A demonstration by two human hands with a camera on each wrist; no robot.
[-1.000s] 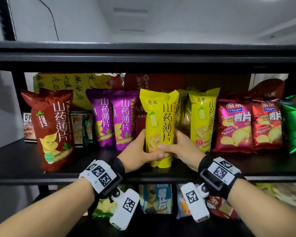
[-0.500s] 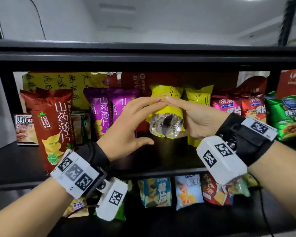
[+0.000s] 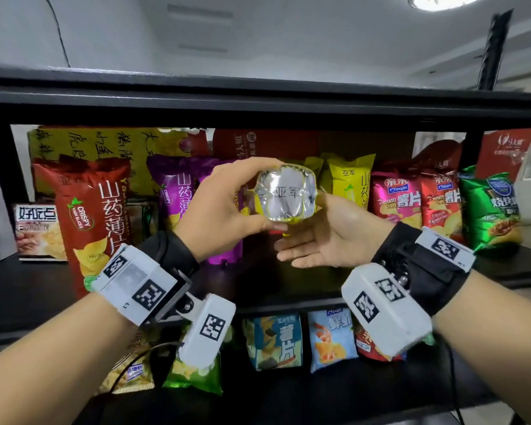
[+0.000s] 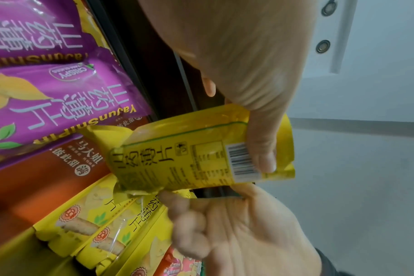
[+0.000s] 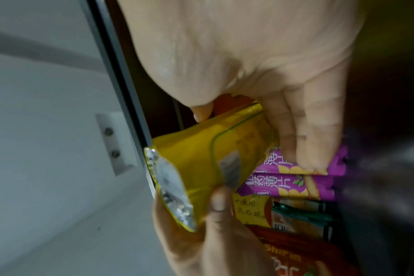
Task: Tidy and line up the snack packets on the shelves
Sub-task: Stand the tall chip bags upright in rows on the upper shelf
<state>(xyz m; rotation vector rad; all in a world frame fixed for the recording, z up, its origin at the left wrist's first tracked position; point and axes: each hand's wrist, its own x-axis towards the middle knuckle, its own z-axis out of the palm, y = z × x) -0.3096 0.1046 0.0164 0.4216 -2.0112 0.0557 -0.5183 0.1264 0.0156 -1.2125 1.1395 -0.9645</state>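
Note:
A yellow yam-crisp packet (image 3: 284, 197) is off the shelf and tipped flat, its silver base facing me. My left hand (image 3: 267, 194) grips that base end, fingers over the top and thumb underneath. In the left wrist view the thumb lies by the barcode of the yellow packet (image 4: 182, 158). My right hand (image 3: 307, 228) lies palm-up just below and right of the packet, fingers straight. In the right wrist view its fingers (image 5: 307, 140) run along the back of the packet (image 5: 201, 158). A second yellow packet (image 3: 350, 185) stands on the shelf behind.
On the middle shelf (image 3: 43, 289) stand a red packet (image 3: 95, 216), purple packets (image 3: 181, 191), pink and red chip packets (image 3: 411, 197) and a green one (image 3: 491, 207). The upper shelf board (image 3: 258, 99) is close above. More packets (image 3: 276, 338) stand on the shelf below.
The yellow packet stood upright on the shelf between both hands. It has been lifted and tipped base-first toward me. The left hand moved onto the base; the right hand's fingers straightened beneath it.

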